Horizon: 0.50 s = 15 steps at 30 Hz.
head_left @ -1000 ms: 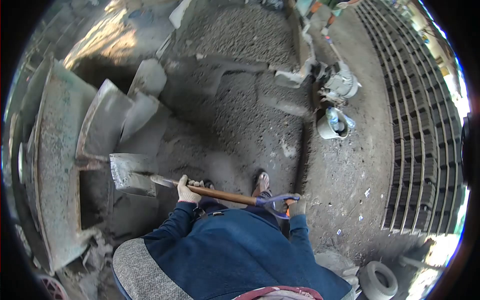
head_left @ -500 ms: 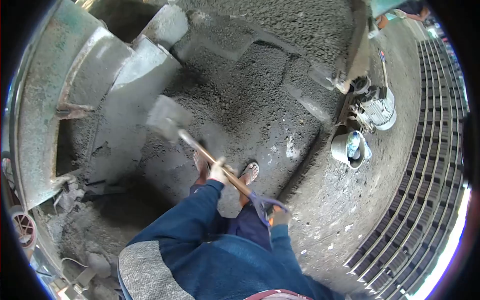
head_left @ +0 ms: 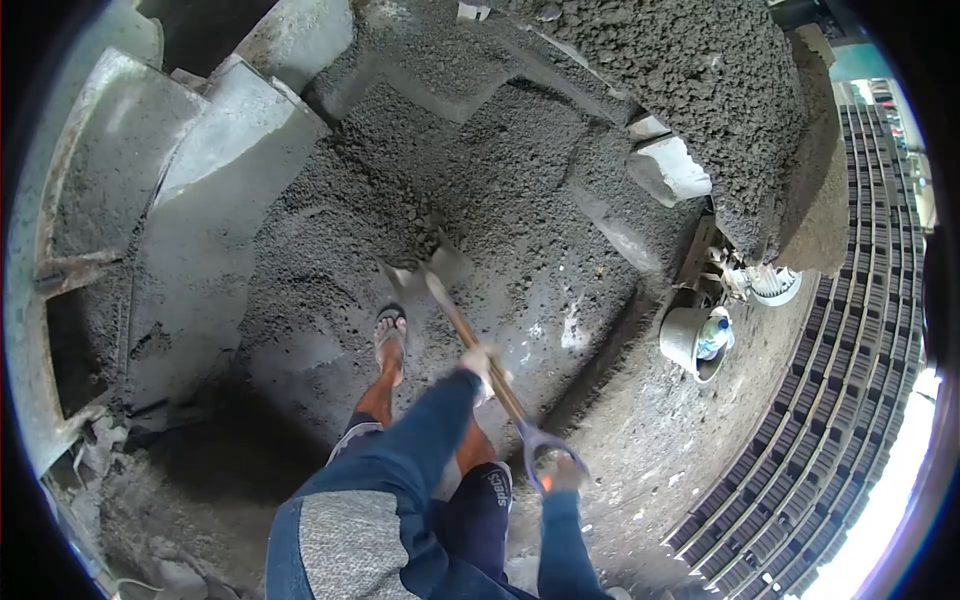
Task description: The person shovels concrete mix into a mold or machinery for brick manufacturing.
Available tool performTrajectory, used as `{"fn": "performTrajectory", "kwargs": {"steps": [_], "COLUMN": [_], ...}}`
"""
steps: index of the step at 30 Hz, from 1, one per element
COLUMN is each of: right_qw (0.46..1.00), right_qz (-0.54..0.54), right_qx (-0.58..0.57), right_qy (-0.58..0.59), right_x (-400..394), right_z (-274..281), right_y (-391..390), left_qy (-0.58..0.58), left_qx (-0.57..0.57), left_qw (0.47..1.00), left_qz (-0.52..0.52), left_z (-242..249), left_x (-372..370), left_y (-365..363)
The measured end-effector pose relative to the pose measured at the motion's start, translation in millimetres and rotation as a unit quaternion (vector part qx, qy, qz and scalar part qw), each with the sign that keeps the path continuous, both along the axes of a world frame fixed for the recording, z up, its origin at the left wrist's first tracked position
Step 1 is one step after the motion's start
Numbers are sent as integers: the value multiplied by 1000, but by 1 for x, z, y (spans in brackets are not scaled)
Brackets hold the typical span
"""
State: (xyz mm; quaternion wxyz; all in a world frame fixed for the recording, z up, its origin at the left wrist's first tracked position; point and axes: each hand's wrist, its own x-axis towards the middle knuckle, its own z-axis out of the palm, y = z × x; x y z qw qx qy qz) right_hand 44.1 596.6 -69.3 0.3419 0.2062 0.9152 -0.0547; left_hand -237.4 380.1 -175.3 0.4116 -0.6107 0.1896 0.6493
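Observation:
My left hand (head_left: 485, 368) is closed around the wooden shaft of a shovel (head_left: 462, 325), a little below its middle. At the other end my right hand (head_left: 562, 470) grips the purple D-shaped handle; motion blurs it slightly. The metal blade (head_left: 447, 266) points away from me and is partly sunk in the near edge of a grey, crumbly mix (head_left: 480, 180) that looks like damp concrete. One sandalled foot (head_left: 390, 335) stands just left of the blade.
Metal chute plates (head_left: 215, 200) rise on the left, beside a dark pit (head_left: 250, 430). A heap of grey mix (head_left: 690, 80) sits higher at the upper right. A bucket (head_left: 682, 335) holding a bottle stands right, near stacked dark blocks (head_left: 800, 420).
The shovel blade has come down from the upper left, moving right into the edge of the mix. Both hands kept their hold and shifted lower in view; my head view turned too.

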Motion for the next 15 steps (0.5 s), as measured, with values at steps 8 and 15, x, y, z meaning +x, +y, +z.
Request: {"fn": "performTrajectory", "kwargs": {"steps": [8,15], "right_qw": [707,777], "right_qz": [-598,-509], "right_qx": [-228,-271], "right_qy": [302,254], "right_x": [-114,46], "right_z": [-5,27], "right_y": [-101,-81], "left_qy": [168,130], "left_qx": [-25,-69], "left_qw": [985,989], "left_qz": [28,-1], "left_z": [-51,47], "left_x": [-39,64], "left_y": [-81,-94]}}
